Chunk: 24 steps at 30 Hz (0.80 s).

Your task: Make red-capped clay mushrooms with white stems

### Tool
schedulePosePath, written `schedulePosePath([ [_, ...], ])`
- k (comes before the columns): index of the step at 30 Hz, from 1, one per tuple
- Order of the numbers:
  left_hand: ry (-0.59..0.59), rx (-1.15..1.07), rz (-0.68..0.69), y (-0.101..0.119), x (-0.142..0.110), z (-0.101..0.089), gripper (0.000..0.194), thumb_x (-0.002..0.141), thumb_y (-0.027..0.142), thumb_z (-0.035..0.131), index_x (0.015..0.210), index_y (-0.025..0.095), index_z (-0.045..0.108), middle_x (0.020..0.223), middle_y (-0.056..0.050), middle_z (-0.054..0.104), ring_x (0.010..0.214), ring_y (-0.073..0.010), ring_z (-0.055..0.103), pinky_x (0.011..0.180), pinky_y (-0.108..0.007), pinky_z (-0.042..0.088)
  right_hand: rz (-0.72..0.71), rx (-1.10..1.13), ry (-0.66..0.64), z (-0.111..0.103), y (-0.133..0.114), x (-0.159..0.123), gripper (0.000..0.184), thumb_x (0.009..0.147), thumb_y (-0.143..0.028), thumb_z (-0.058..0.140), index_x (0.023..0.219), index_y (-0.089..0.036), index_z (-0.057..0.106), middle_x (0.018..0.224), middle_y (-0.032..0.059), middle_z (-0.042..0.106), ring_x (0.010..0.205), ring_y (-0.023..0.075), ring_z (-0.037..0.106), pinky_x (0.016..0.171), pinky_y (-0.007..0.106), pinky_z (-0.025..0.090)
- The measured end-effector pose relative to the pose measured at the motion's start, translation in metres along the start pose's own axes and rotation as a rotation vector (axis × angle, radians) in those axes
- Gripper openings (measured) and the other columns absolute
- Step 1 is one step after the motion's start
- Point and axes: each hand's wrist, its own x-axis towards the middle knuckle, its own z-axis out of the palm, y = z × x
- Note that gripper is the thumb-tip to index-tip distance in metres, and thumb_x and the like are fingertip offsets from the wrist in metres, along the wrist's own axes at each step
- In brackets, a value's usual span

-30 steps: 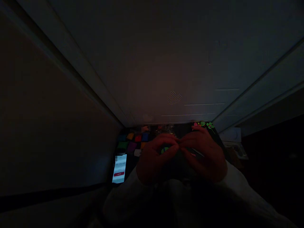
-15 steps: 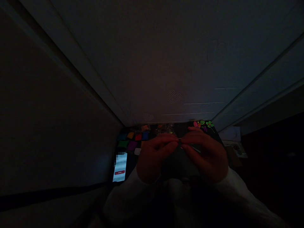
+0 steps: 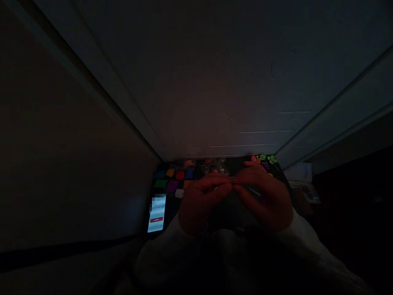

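My left hand (image 3: 201, 200) and my right hand (image 3: 265, 194) meet fingertip to fingertip above a dark tabletop (image 3: 229, 211). Both are closed, thumbs pressed against fingers. What they pinch is too small and dark to name. A thin pale stick-like piece (image 3: 254, 191) shows beneath the right fingers. Left of my left hand lie several coloured packets, among them a red one (image 3: 180, 175), a blue one (image 3: 189, 173), a purple one (image 3: 172, 186) and a white one (image 3: 179, 193). Clear plastic bags (image 3: 219, 168) with small contents lie behind my fingers.
A lit phone (image 3: 156, 213) lies at the table's left. Green flower shapes (image 3: 272, 159) and a pink one (image 3: 254, 159) sit at the back right corner. A pale wall panel (image 3: 190, 90) rises behind the table. Papers (image 3: 302, 172) lie right of the table. The light is very dim.
The view has shifted slightly. My fingertips have drawn closer together, and less of the pale piece shows under my right hand.
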Motion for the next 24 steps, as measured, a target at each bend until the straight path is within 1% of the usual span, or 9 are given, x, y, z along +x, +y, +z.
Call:
schedulePosePath([
  [4, -0.015, 0.02, -0.003, -0.0006, -0.0009, -0.0008, 0.009, 0.075, 0.022, 0.067, 0.076, 0.025, 0.075, 0.088, 0.0, 0.074, 0.088, -0.0172, 0.066, 0.095, -0.034, 0.045, -0.015, -0.058, -0.004, -0.0001, 0.0002, 0.0011, 0.015, 0.079, -0.013, 0.06, 0.09, -0.022, 0.061, 0.08, 0.0018, 0.07, 0.078, 0.0159, 0.066, 0.094, 0.045, 0.046],
  [7, -0.006, 0.031, -0.024, 0.001, -0.0026, -0.0006, 0.012, 0.078, 0.024, 0.063, 0.081, 0.023, 0.075, 0.089, -0.001, 0.074, 0.09, -0.0182, 0.066, 0.093, -0.034, 0.046, 0.005, -0.04, -0.011, -0.0004, 0.0, 0.0013, 0.014, 0.079, -0.014, 0.06, 0.09, -0.023, 0.06, 0.081, 0.0015, 0.07, 0.078, 0.0159, 0.066, 0.094, 0.044, 0.046],
  [11, 0.005, 0.009, -0.037, 0.0016, -0.004, -0.0004, 0.011, 0.076, 0.026, 0.065, 0.081, 0.023, 0.075, 0.091, -0.002, 0.075, 0.091, -0.0194, 0.067, 0.089, -0.034, 0.049, 0.013, -0.005, 0.02, -0.0001, 0.0001, 0.0018, 0.012, 0.079, -0.014, 0.06, 0.088, -0.022, 0.061, 0.079, 0.0012, 0.07, 0.077, 0.0157, 0.066, 0.094, 0.043, 0.047],
  [14, 0.023, -0.005, -0.039, 0.0004, -0.0043, -0.0007, 0.011, 0.075, 0.026, 0.066, 0.081, 0.023, 0.074, 0.089, -0.002, 0.075, 0.09, -0.0196, 0.067, 0.087, -0.033, 0.05, 0.029, 0.002, 0.029, 0.0005, 0.0003, 0.0021, 0.012, 0.079, -0.015, 0.06, 0.088, -0.022, 0.061, 0.078, 0.0014, 0.07, 0.077, 0.0164, 0.066, 0.094, 0.044, 0.047],
  [19, 0.057, 0.003, -0.026, -0.0004, -0.0039, -0.0008, 0.009, 0.075, 0.027, 0.067, 0.078, 0.022, 0.074, 0.083, -0.002, 0.074, 0.084, -0.0175, 0.067, 0.083, -0.031, 0.051, 0.039, 0.004, 0.025, 0.0006, 0.0006, 0.0031, 0.012, 0.079, -0.015, 0.061, 0.088, -0.023, 0.063, 0.079, 0.0006, 0.071, 0.075, 0.0162, 0.067, 0.095, 0.044, 0.047],
  [21, 0.078, 0.01, -0.008, -0.0006, -0.0031, -0.0006, 0.007, 0.075, 0.025, 0.068, 0.077, 0.022, 0.074, 0.083, -0.001, 0.073, 0.084, -0.0165, 0.066, 0.082, -0.029, 0.051, 0.071, 0.042, 0.031, 0.0001, 0.0005, 0.0033, 0.013, 0.078, -0.015, 0.063, 0.087, -0.024, 0.065, 0.08, 0.0002, 0.073, 0.076, 0.016, 0.068, 0.095, 0.042, 0.047],
  [24, 0.115, 0.018, 0.015, -0.0012, -0.0017, -0.0005, 0.007, 0.076, 0.024, 0.066, 0.079, 0.023, 0.073, 0.086, 0.0, 0.072, 0.084, -0.015, 0.065, 0.079, -0.027, 0.051, 0.166, 0.133, 0.062, -0.0004, -0.0002, 0.0026, 0.018, 0.077, -0.013, 0.064, 0.088, -0.025, 0.069, 0.084, 0.0002, 0.074, 0.082, 0.0171, 0.069, 0.093, 0.039, 0.05],
])
